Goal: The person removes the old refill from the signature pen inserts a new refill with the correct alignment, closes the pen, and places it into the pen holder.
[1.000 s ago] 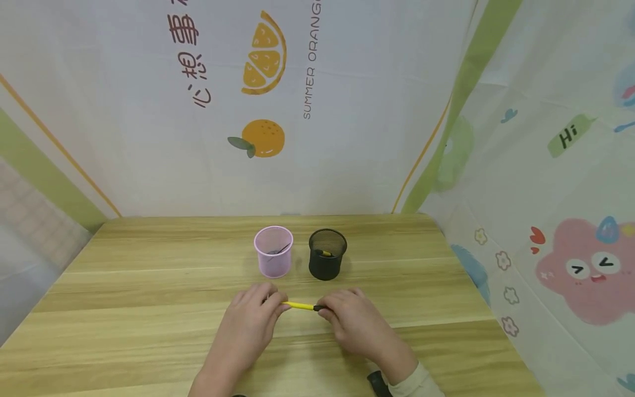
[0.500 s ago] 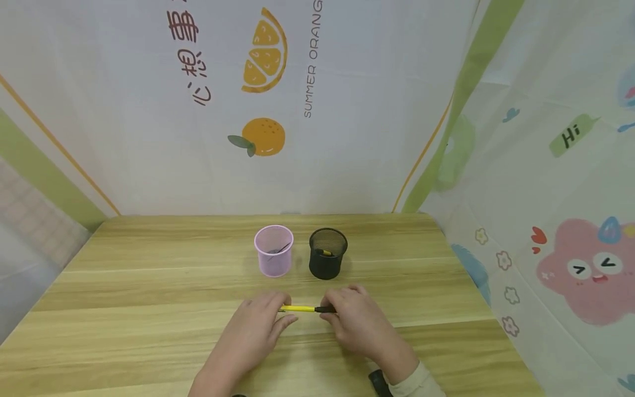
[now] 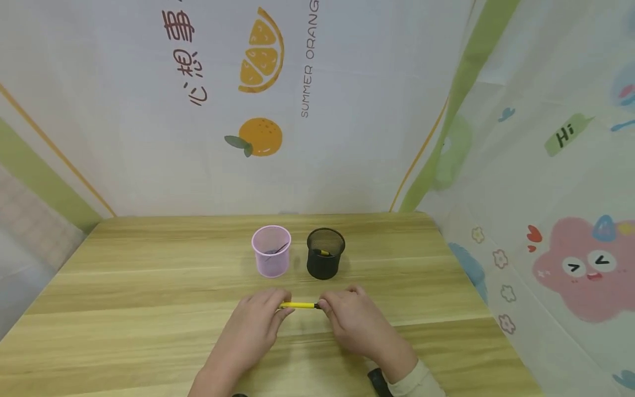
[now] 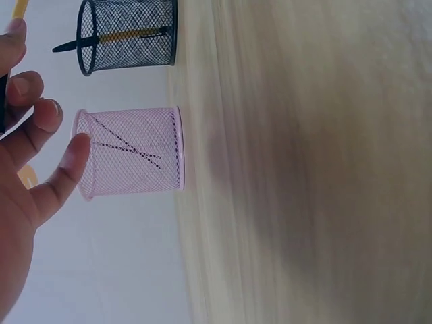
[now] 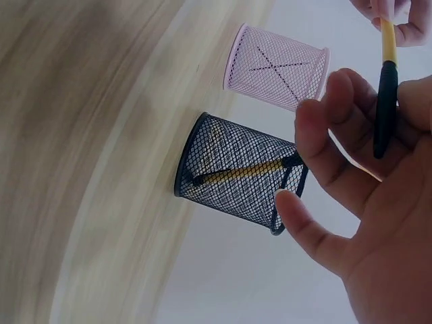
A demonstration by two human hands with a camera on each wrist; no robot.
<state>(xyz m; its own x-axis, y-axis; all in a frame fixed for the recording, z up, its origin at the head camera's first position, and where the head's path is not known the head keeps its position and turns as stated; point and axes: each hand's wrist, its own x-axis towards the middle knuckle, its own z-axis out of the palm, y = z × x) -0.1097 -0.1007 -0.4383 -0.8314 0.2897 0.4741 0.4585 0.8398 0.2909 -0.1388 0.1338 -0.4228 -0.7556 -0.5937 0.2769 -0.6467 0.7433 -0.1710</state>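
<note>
A yellow pen with a black grip end (image 3: 300, 305) is held level between both hands, above the table. My left hand (image 3: 254, 324) pinches its left end between thumb and fingers. My right hand (image 3: 358, 324) pinches the black end; in the right wrist view that black part (image 5: 387, 101) runs past the thumb to a tapered tip. Just beyond the hands stand a pink mesh pen cup (image 3: 272, 264) and, to its right, a black mesh pen cup (image 3: 323, 267). Thin dark sticks lean inside the pink one (image 4: 135, 152). Another yellow and black pen (image 5: 243, 172) leans in the black one.
The wood-grain table (image 3: 149, 309) reaches back to a white printed cloth (image 3: 347, 138). On the right hangs another patterned cloth (image 3: 526, 182). A black band (image 3: 378, 381) shows by the right sleeve (image 3: 419, 381).
The left thumb spread away from the pen, then came back near it. The right fingers shifted along the black end, which showed more half a second ago. Both cups stay put.
</note>
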